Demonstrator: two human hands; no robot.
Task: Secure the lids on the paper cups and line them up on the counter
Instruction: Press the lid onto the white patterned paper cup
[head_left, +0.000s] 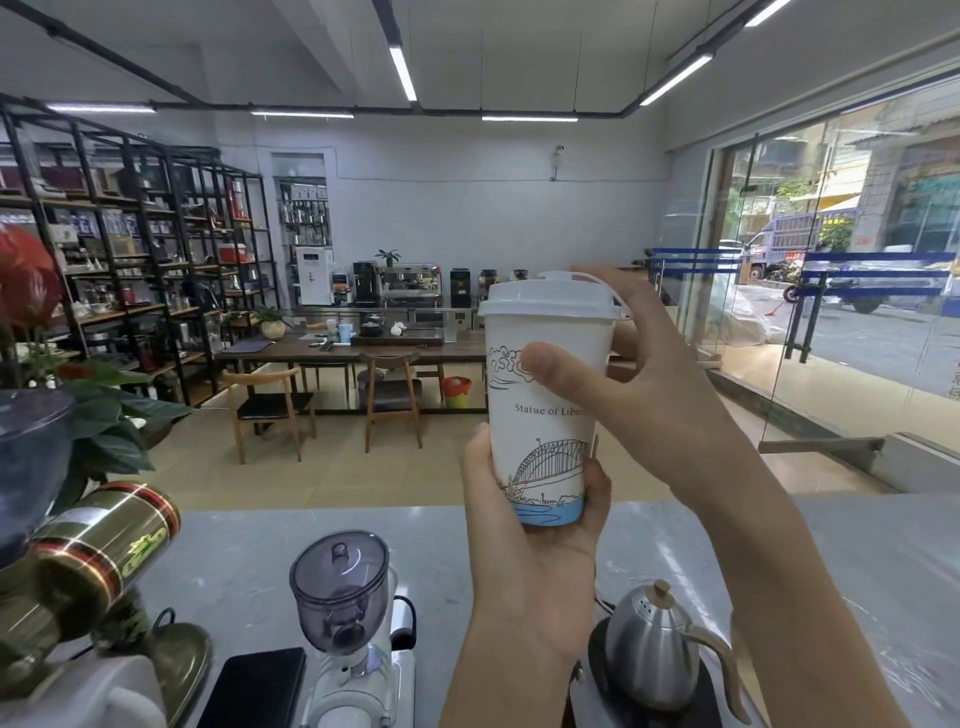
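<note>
I hold a tall white paper cup (540, 431), printed with a bridge drawing and the words "Statue of Liberty", up in the air above the grey counter (249, 561). A white plastic lid (549, 300) sits on its rim. My left hand (524, 525) wraps around the cup's base from below. My right hand (644, 364) reaches in from the right, thumb pressed on the cup's upper front and fingers curled behind the lid. No other cups are visible on the counter.
On the counter near me stand a steel gooseneck kettle (652, 642), a white coffee grinder with a smoky hopper (340, 587), a gold tin (98, 556) and a dark phone (254, 686). A wooden table and chairs (332, 364) stand beyond, with glass doors (831, 291) at right.
</note>
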